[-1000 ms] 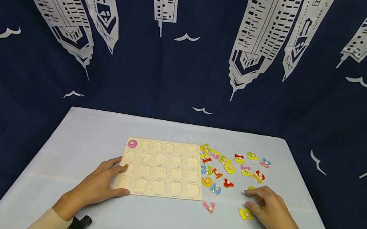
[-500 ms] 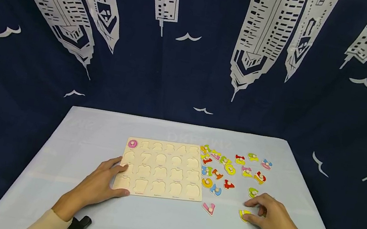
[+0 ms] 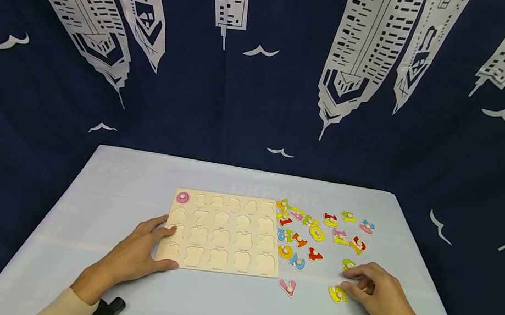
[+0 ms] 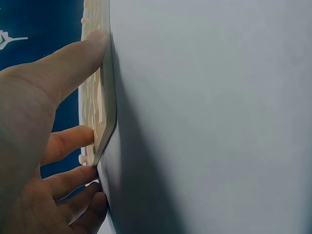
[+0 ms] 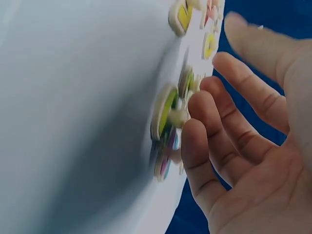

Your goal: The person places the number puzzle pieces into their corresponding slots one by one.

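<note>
A pale wooden number puzzle board [image 3: 231, 239] lies on the table, its recesses bare except for a pink 0 piece [image 3: 183, 197] at the top left. My left hand [image 3: 132, 246] rests at the board's left end. Its thumb [image 4: 78, 61] touches the near edge and its index finger lies on the corner. To the right, my right hand [image 3: 379, 298] hovers with loosely bent fingers, nothing between thumb and fingertips. Close to those fingertips are a yellow number piece [image 3: 336, 294] and a partly covered green piece [image 3: 348, 263]. Knobbed pieces stand near the fingers in the right wrist view.
Several coloured number pieces lie scattered right of the board, including an orange one [image 3: 284, 251], a blue one [image 3: 297, 261] and a red 4 [image 3: 315, 254]. A pink 7 [image 3: 287, 287] lies nearer the front. A dark blue patterned cloth [image 3: 240, 111] hangs behind the white table [image 3: 216, 313].
My right hand first shifts toward the front right, uncovering the green piece, then draws its thumb back from over the yellow piece. The left hand and board stay put.
</note>
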Available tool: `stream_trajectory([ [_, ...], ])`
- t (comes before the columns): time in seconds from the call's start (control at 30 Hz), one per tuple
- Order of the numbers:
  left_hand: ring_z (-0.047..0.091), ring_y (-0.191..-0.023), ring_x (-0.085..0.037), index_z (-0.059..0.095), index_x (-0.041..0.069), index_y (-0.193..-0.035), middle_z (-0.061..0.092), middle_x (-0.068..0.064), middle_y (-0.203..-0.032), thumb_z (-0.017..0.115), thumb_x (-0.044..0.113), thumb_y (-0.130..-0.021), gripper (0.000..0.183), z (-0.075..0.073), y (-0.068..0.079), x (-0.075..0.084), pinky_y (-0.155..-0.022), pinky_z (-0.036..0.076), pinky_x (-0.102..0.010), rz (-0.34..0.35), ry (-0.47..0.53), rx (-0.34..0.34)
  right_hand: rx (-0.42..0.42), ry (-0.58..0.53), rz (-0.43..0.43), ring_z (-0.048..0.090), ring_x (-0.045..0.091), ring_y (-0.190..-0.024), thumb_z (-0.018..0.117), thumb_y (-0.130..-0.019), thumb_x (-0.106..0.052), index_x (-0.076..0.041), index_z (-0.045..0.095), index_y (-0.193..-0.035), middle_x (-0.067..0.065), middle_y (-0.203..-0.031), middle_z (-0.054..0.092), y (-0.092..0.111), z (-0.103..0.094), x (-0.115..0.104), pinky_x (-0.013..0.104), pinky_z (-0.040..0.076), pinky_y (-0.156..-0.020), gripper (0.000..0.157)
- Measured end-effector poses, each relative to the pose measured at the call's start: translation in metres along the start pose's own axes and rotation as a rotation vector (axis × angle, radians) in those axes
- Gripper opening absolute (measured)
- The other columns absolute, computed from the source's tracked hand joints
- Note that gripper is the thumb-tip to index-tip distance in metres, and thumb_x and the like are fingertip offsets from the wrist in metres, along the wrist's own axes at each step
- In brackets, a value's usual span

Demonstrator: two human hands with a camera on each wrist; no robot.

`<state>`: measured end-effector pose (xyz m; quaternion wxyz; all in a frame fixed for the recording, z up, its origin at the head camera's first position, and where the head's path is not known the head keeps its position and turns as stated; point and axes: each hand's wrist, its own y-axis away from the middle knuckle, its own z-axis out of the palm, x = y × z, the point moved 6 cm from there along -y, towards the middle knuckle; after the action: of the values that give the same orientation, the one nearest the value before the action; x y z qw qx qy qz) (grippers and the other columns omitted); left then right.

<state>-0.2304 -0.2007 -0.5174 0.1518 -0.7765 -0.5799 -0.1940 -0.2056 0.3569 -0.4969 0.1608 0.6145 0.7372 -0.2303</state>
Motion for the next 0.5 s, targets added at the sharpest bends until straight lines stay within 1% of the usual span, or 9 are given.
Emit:
stream_trajectory([
  [0.1, 0.049, -0.166, -0.053, 0.068, 0.006, -0.162, 0.046, -0.026, -0.182, 0.100, 0.057, -0.089, 0.094, -0.001, 0.001, 0.000, -0.127, 0.053, -0.071, 0.000, -0.003, -0.004, 0.061, -0.018, -0.028, 0.058, 0.003, -0.079, 0.095, -0.098, -0.015, -0.017, 0.089, -0.115, -0.004, -0.100, 0.074, -0.002, -0.007, 0.009, 0.021, 0.051, -0.066, 0.018],
  [0.13, 0.049, -0.166, -0.053, 0.068, 0.006, -0.162, 0.046, -0.026, -0.183, 0.100, 0.057, -0.090, 0.094, -0.001, 0.000, 0.001, -0.127, 0.053, -0.072, 0.001, -0.003, -0.007, 0.094, -0.036, -0.038, 0.057, 0.003, -0.078, 0.094, -0.099, -0.014, -0.015, 0.089, -0.114, -0.003, -0.099, 0.074, -0.003, -0.008, 0.015, 0.020, 0.050, -0.064, 0.016],
  [0.23, 0.049, -0.166, -0.054, 0.068, 0.006, -0.162, 0.046, -0.027, -0.182, 0.100, 0.057, -0.090, 0.094, -0.001, -0.001, 0.001, -0.126, 0.053, -0.072, -0.001, -0.004, -0.012, 0.123, -0.019, -0.035, 0.058, 0.009, -0.079, 0.089, -0.101, -0.008, -0.010, 0.088, -0.117, 0.004, -0.102, 0.077, -0.007, -0.016, 0.023, 0.021, 0.048, -0.063, 0.016],
  [0.33, 0.049, -0.165, -0.054, 0.068, 0.006, -0.162, 0.046, -0.027, -0.182, 0.100, 0.057, -0.090, 0.094, -0.001, -0.001, 0.001, -0.126, 0.053, -0.073, -0.005, -0.005, -0.012, 0.103, 0.011, -0.014, 0.061, 0.009, -0.081, 0.090, -0.102, -0.008, -0.008, 0.087, -0.121, 0.007, -0.108, 0.080, -0.014, -0.020, 0.021, 0.021, 0.050, -0.065, 0.020],
  [0.37, 0.049, -0.165, -0.054, 0.068, 0.006, -0.161, 0.046, -0.027, -0.182, 0.100, 0.057, -0.090, 0.094, -0.001, -0.001, 0.000, -0.126, 0.053, -0.073, -0.005, -0.005, -0.012, 0.069, 0.039, -0.003, 0.062, 0.009, -0.084, 0.089, -0.102, -0.008, -0.008, 0.086, -0.125, 0.009, -0.111, 0.080, -0.016, -0.020, 0.016, 0.022, 0.052, -0.067, 0.023],
  [0.4, 0.049, -0.165, -0.055, 0.068, 0.006, -0.161, 0.046, -0.028, -0.182, 0.100, 0.057, -0.090, 0.093, 0.000, -0.002, 0.000, -0.126, 0.053, -0.073, -0.004, -0.005, -0.012, 0.047, 0.042, 0.002, 0.063, 0.009, -0.086, 0.089, -0.103, -0.009, -0.008, 0.086, -0.127, 0.009, -0.114, 0.080, -0.020, -0.019, 0.013, 0.022, 0.054, -0.068, 0.024],
  [0.5, 0.048, -0.166, -0.055, 0.068, 0.005, -0.162, 0.045, -0.028, -0.182, 0.100, 0.056, -0.090, 0.093, 0.002, -0.003, -0.001, -0.126, 0.052, -0.073, -0.005, 0.001, -0.014, -0.009, 0.056, -0.012, 0.067, 0.009, -0.091, 0.090, -0.103, -0.011, -0.009, 0.085, -0.131, 0.008, -0.120, 0.081, -0.035, -0.011, 0.001, 0.023, 0.059, -0.075, 0.029],
])
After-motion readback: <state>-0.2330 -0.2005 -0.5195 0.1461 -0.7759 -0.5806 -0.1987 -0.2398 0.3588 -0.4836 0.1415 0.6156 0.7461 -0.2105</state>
